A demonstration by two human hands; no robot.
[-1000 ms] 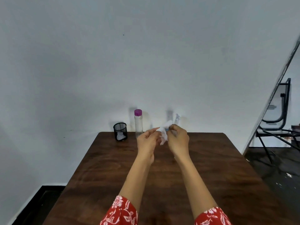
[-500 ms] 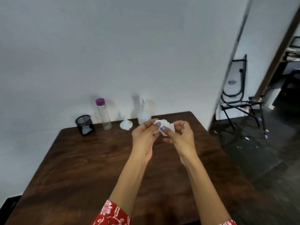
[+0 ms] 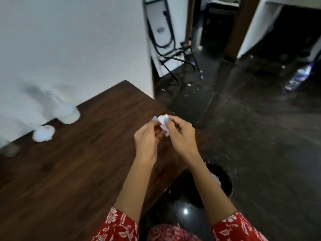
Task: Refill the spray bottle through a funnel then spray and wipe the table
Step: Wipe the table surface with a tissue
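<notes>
**Balling up the used tissue over the bin**

Both hands are raised over the right edge of the worktop (image 3: 73, 171), pinching one small crumpled white tissue (image 3: 163, 121) between them. The left hand (image 3: 147, 138) has its grip closed on it with thumb and forefinger, and the right hand (image 3: 182, 136) is closed on the other side. On the floor just past that edge, beneath the forearms, stands a black bin (image 3: 224, 180) with something white in it.

The spray bottle (image 3: 64, 108) and the funnel (image 3: 43, 133) stand blurred near the far edge of the worktop, well apart from the hands.

I'd judge the wiping is over and this is the throw-away. Best to press the tissue into a tight wad, bring it directly over the bin's mouth, then let go low so it cannot drift onto the floor.
</notes>
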